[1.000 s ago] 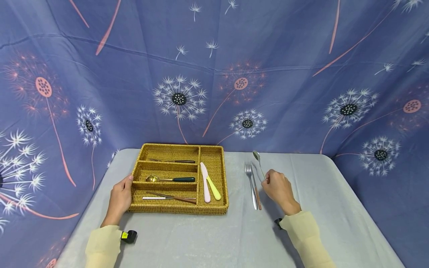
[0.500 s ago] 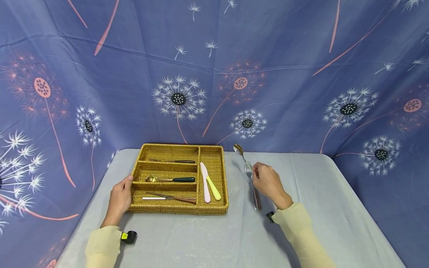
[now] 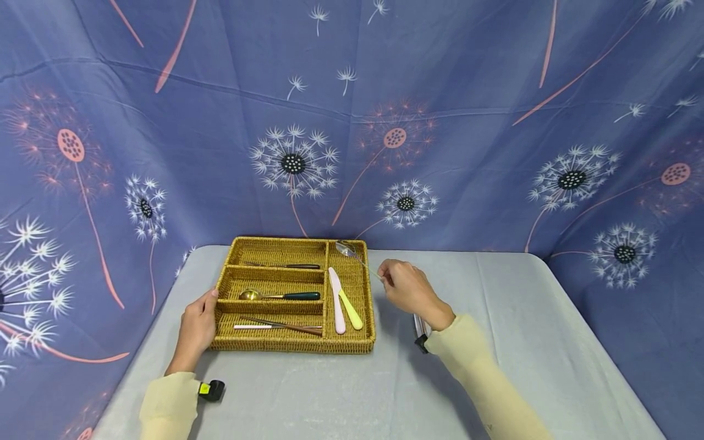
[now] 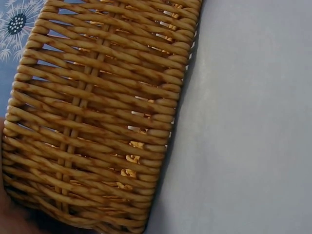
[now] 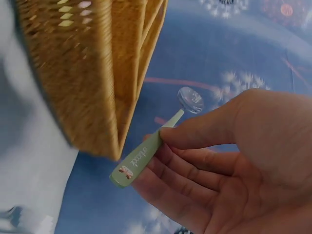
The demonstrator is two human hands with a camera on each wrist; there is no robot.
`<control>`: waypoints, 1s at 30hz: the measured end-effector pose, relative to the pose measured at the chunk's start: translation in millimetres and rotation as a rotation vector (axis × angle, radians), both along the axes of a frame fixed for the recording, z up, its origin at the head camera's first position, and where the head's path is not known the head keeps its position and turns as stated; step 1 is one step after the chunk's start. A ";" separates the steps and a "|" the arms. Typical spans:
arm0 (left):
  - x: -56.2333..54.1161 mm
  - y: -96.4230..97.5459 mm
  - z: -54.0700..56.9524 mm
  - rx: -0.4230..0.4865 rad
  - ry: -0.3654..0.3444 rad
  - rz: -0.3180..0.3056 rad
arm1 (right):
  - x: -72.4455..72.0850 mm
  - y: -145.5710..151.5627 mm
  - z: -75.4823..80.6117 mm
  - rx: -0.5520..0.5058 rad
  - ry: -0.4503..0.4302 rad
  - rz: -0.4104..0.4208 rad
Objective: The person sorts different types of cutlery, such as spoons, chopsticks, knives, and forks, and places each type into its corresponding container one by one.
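Note:
My right hand [image 3: 412,290] pinches a spoon [image 5: 141,158] with a pale green handle between thumb and fingers. In the head view its metal bowl [image 3: 346,249] is over the back of the tray's right-hand compartment, while the hand itself is just outside the right wall. At the other side, my left hand [image 3: 197,327] grips the left wall of the wicker cutlery tray [image 3: 294,343]; only its edge shows in the left wrist view. A pink-handled knife [image 3: 337,305] and a yellow-handled piece [image 3: 350,308] lie in that right-hand compartment.
Three left compartments hold a dark-handled piece [image 3: 302,266], a gold spoon with a dark green handle [image 3: 299,294], and crossed chopsticks [image 3: 297,328]. Cutlery [image 3: 420,324] on the table is mostly hidden under my right forearm. A patterned cloth [image 3: 467,201] hangs behind the table.
My right hand has carried the spoon leftward, past the fork on the table, until its bowl is over the tray. My left hand and the tray have stayed put.

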State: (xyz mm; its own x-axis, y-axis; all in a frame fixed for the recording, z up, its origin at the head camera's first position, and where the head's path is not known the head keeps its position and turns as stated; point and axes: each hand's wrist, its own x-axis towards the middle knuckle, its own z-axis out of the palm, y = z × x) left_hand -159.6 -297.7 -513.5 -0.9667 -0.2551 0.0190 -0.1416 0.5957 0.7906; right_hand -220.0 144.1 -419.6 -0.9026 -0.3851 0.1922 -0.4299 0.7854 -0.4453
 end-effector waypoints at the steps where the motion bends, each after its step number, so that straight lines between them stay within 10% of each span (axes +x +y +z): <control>1: 0.3 -0.1 -0.4 0.000 0.000 0.000 | -0.7 -5.8 1.7 0.012 0.006 0.015; 30: 0.6 -0.5 1.9 0.007 -0.016 -0.007 | -22.4 -148.2 10.6 0.337 0.022 0.402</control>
State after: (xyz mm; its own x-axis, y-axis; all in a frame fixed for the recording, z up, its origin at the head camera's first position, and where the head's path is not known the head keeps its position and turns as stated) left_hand -158.9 -298.2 -511.7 -0.9687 -0.2483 0.0022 -0.1497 0.5913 0.7924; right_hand -242.4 -4.1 -409.0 -0.6682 -0.7438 0.0146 -0.7330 0.6549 -0.1839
